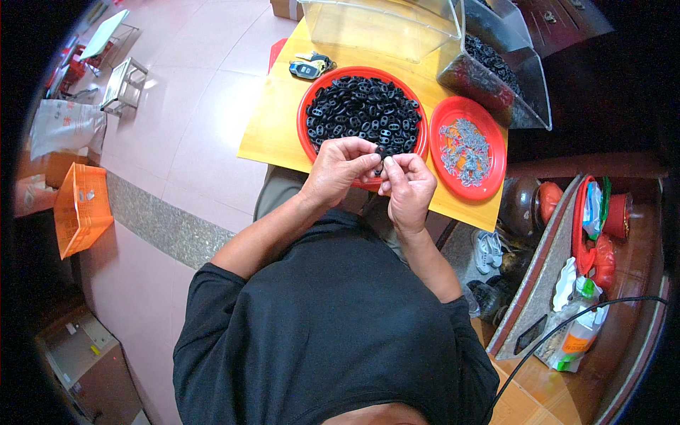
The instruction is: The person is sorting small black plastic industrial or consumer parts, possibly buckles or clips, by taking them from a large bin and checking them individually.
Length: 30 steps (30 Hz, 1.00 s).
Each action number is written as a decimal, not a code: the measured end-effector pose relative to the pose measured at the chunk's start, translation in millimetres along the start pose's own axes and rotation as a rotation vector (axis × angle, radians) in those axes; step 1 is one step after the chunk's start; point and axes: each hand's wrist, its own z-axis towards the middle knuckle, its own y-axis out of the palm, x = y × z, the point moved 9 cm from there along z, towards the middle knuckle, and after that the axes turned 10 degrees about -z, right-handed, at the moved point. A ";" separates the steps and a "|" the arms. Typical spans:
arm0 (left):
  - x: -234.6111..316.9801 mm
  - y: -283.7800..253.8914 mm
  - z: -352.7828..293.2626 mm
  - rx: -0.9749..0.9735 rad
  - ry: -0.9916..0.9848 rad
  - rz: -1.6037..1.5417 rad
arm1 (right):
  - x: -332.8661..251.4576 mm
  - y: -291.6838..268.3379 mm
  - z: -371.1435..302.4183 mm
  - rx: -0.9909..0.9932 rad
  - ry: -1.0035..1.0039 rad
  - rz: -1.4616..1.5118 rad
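Observation:
Over the near edge of a round red tray (302,113), my two hands meet fingertip to fingertip. My left hand (338,168) pinches a small black oval plastic piece (381,152) between thumb and fingers. Against the same piece, the thumb and forefinger of my right hand (409,190) are pressed together; whatever is between them is too small to make out. Heaped in the tray are many similar black oval pieces (365,106) with holes. To its right, a smaller red oval plate (496,152) carries a scatter of small grey pieces (464,152).
The yellow table (269,127) also bears a car key (306,69), a clear plastic bin (382,28) and another bin (535,103) with black pieces. An orange basket (83,209) stands on the left. A shelf with bags and a black cable (567,322) is at the right.

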 end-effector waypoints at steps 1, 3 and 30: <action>0.0 -1.3 -0.4 0.002 -0.001 -0.002 | 0.1 -1.4 0.5 -0.001 0.002 -0.001; 3.2 -0.5 -0.9 -0.026 0.031 0.160 | 0.6 -1.1 2.0 -0.048 0.015 -0.061; -6.0 24.6 -8.4 -0.576 -0.398 0.279 | -29.3 22.9 -6.1 -0.794 -0.136 -0.273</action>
